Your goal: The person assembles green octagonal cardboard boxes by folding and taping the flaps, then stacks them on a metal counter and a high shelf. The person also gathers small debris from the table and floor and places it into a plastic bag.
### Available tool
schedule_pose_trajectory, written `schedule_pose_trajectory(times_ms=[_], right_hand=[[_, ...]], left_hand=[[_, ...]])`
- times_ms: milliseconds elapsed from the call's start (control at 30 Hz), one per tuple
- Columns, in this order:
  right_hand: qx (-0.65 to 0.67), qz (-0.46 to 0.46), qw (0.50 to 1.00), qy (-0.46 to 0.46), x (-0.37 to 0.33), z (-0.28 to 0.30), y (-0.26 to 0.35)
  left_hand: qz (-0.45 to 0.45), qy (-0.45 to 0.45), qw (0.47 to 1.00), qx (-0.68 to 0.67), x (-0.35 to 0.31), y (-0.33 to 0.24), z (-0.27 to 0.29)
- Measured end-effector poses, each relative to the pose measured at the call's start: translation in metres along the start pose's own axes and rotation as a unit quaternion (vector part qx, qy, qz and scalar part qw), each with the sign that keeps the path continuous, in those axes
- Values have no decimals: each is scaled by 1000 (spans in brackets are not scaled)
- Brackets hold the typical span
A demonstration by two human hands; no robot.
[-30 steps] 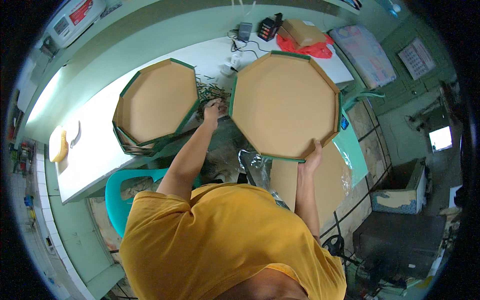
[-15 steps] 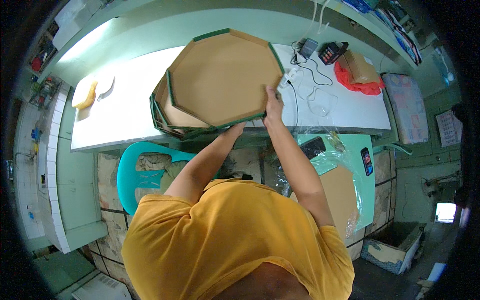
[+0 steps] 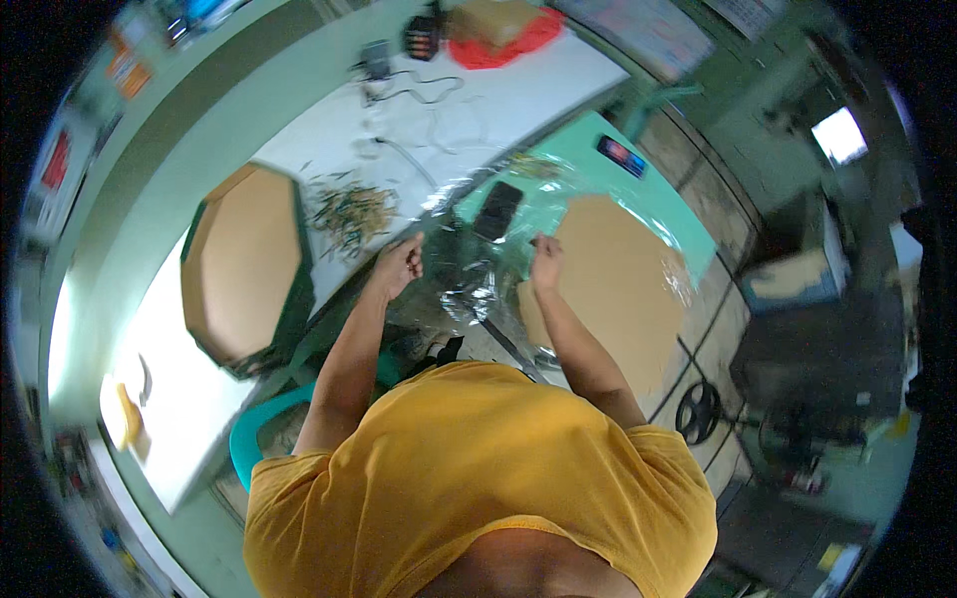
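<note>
My left hand (image 3: 399, 266) hangs in the air by the white table's edge, its fingers loosely bent and slightly apart with nothing seen in them. Near the green table, my right hand (image 3: 545, 263) has its fingers drawn together; blur hides what they hold, if anything. Clear plastic film (image 3: 483, 289) lies crumpled between and beyond my hands. To the right of my right hand lies a flat brown cardboard sheet (image 3: 623, 284). The stacked cardboard trays with green rims (image 3: 244, 264) stand on the white table at the left, out of my hands.
A heap of thin greenish-brown strips (image 3: 351, 214) lies on the white table (image 3: 324, 120). On the green table (image 3: 688, 224) are a dark phone-like slab (image 3: 497, 211) and a lit phone (image 3: 621, 156). A cable, adapter (image 3: 376, 62) and red cloth (image 3: 498, 50) are farther back. A turquoise chair (image 3: 244, 439) stands lower left.
Both hands have let go of the trays, which now sit on the white table. My view has swung right, toward the green table. The heap of strips has come into view.
</note>
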State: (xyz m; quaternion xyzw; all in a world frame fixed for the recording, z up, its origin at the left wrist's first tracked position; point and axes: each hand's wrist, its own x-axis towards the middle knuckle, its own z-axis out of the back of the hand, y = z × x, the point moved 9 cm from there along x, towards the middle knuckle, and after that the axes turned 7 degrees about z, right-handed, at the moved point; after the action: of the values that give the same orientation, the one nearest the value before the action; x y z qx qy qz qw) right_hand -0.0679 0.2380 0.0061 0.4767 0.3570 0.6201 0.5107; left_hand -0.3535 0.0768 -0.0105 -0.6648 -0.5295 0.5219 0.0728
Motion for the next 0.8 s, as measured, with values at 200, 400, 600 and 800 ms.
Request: schedule_pose_trajectory(times_ms=[200,400,600,800], right_hand=[[-515,-28,843,-153,-42,304,-117],[-322,-249,910,-80,-71,412,-195],[-322,-250,908,-91,-55,430,-196],[2,-350,933,-79,-39,443,-197]], left_hand=[[18,224,958,177,55,70,-202],[-48,-25,857,512,173,137,-213],[-52,-116,778,615,230,137,-197],[117,-8,960,256,187,132,-215]])
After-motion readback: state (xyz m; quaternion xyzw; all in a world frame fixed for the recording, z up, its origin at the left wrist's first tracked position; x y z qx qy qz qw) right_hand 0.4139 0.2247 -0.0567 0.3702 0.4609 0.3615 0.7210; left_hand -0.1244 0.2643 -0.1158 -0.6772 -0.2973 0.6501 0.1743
